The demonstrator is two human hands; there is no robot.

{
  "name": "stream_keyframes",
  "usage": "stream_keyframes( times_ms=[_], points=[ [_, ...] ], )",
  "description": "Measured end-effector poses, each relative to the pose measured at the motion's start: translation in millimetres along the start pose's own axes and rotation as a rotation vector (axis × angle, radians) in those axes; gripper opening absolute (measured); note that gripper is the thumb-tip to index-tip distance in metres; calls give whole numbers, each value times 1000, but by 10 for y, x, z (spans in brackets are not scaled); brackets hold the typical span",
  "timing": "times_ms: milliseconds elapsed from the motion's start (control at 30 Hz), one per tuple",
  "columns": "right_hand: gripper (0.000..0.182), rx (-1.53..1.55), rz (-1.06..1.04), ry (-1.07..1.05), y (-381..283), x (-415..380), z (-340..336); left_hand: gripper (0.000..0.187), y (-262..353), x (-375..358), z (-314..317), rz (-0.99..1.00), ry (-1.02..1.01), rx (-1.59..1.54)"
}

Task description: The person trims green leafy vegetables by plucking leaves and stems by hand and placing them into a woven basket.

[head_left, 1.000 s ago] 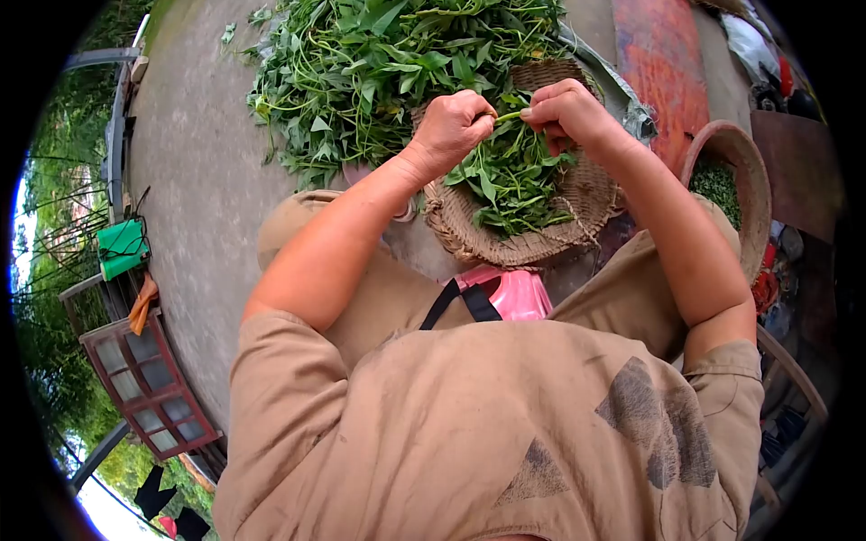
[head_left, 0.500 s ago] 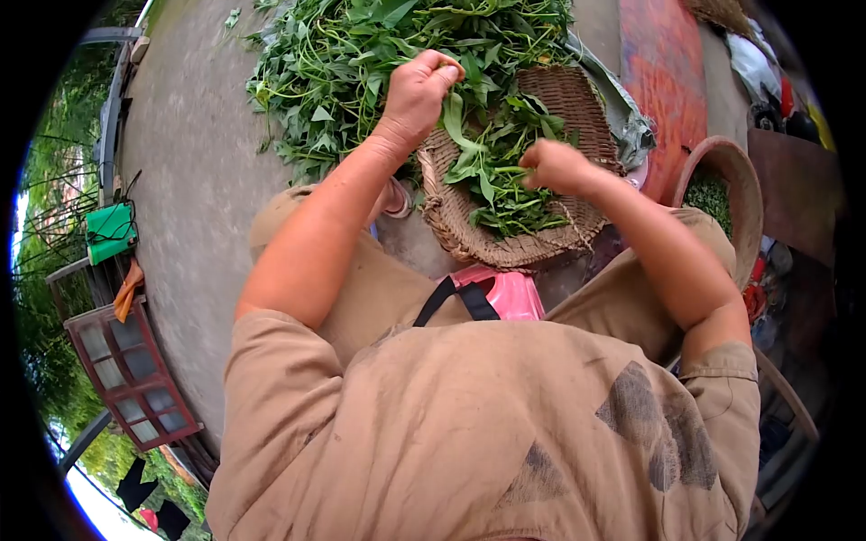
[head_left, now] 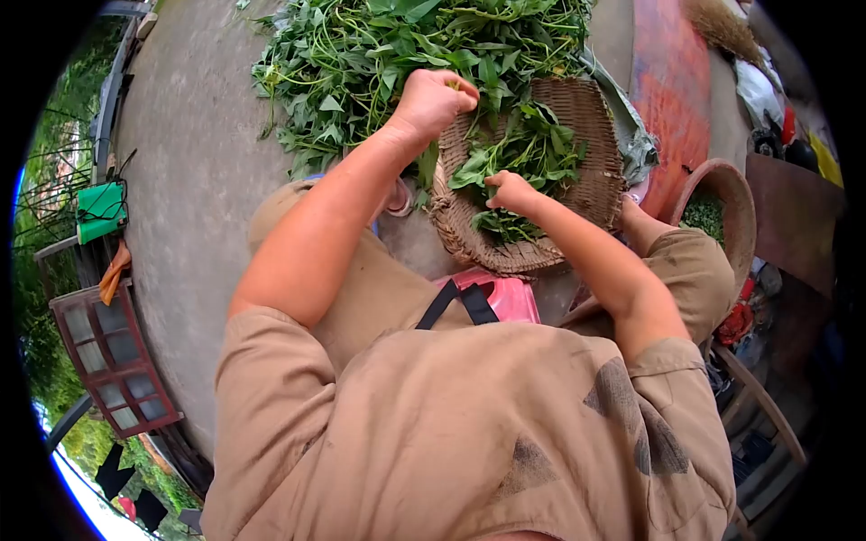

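Note:
My left hand (head_left: 438, 101) is closed at the right edge of a large heap of leafy green stems (head_left: 361, 68); what its fingers pinch is hidden. Over the near part of a woven basket (head_left: 577, 104) is my right hand (head_left: 511, 194), its fingers drawn together beside loose picked greens (head_left: 537, 149). Whatever those fingers hold is too small to make out. The basket lies between my knees, its braided rim toward me, with greens spread across its middle.
Below the basket is a pink plastic stool (head_left: 510, 296). A round tub (head_left: 744, 212) with chopped greens stands at the right, near a red board (head_left: 672, 90). A framed window panel (head_left: 115, 361) and a green object (head_left: 101, 212) are at the left.
My right hand has moved left and slightly down, closer to my left hand. My left hand has shifted slightly down. The greens in the basket lie differently, and my right knee has shifted.

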State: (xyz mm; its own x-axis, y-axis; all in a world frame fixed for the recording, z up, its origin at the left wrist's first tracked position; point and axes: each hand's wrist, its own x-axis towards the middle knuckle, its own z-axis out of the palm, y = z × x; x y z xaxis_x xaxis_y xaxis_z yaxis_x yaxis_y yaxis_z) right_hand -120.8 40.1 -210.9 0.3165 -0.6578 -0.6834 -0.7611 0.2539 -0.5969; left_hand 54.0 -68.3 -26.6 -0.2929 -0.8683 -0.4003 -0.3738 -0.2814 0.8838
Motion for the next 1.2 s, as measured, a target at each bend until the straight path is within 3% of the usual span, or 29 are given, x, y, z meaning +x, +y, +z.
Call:
stream_keyframes(
  times_ms=[67,167,267,367,433,533,600,633,700,900,967,1033,1200],
  points=[
    [61,-108,-71,56,-190,-269,-272,9,-169,68,13,45,-58,164],
    [51,-355,-257,158,-454,-698,-548,21,-321,62,130,-57,-167,430],
    [47,-494,-396,238,-848,-1237,-693,36,-440,10,287,-228,-155,256],
    [44,-598,-568,313,-935,-1473,-707,23,-252,-90,371,-255,-222,-142],
    [35,-602,-697,426,-934,-1538,-739,17,-175,-87,394,-189,-245,-174],
    [20,-530,-688,468,-998,-1658,-1026,11,-127,-67,442,-135,-248,-189],
    [17,-475,-700,880,-979,-1578,-1281,11,-112,-75,465,-139,-253,-190],
    [17,-570,-674,981,-1004,-1578,-1458,12,-142,-61,490,-117,-269,-111],
    [17,-662,-850,1144,-919,-1418,-1656,14,-189,-2,527,-67,-298,54],
    [14,-663,-395,656,-576,-1200,-1514,18,-329,81,586,96,-226,133],
    [16,-523,-397,644,-569,-1172,-1482,26,-336,97,574,147,-185,151],
    [18,-397,-415,648,-617,-1190,-1444,21,-303,60,573,169,-121,238],
    [20,150,-295,391,-675,-1261,-1406,20,-413,129,625,241,-36,300]
  ],
)
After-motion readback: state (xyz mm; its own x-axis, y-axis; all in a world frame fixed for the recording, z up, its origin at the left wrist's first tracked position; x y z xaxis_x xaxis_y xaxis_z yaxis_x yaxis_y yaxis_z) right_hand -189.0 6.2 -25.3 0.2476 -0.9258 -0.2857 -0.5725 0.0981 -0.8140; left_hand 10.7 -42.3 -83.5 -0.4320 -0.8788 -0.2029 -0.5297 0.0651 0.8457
